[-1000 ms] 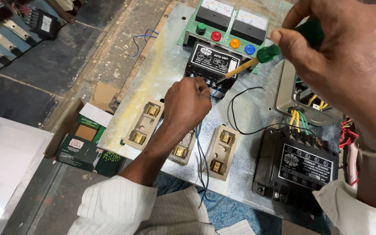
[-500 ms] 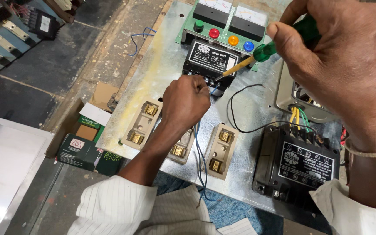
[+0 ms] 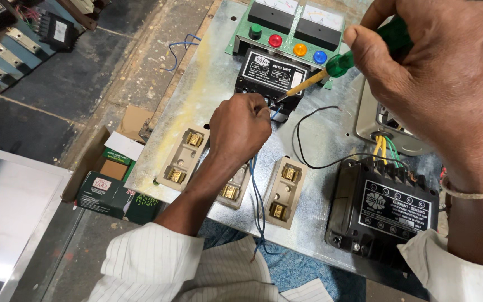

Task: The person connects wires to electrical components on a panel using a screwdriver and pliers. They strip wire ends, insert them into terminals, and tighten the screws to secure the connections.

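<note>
The screwdriver (image 3: 336, 66) has a translucent green handle and a thin yellowish shaft whose tip meets the lower front edge of the black control unit (image 3: 272, 78), a boxy module with a white-lettered label bolted to the metal panel (image 3: 208, 95). The right hand (image 3: 437, 84) is closed around the green handle, above and to the right of the unit. The left hand (image 3: 240, 128) sits just below the unit, fingers pinched on a blue wire (image 3: 255, 184) at its terminals. Left of the panel and well below the unit, an open cardboard box (image 3: 119, 159) holds a smaller brown carton, with a dark green box (image 3: 115, 197) beside it.
</note>
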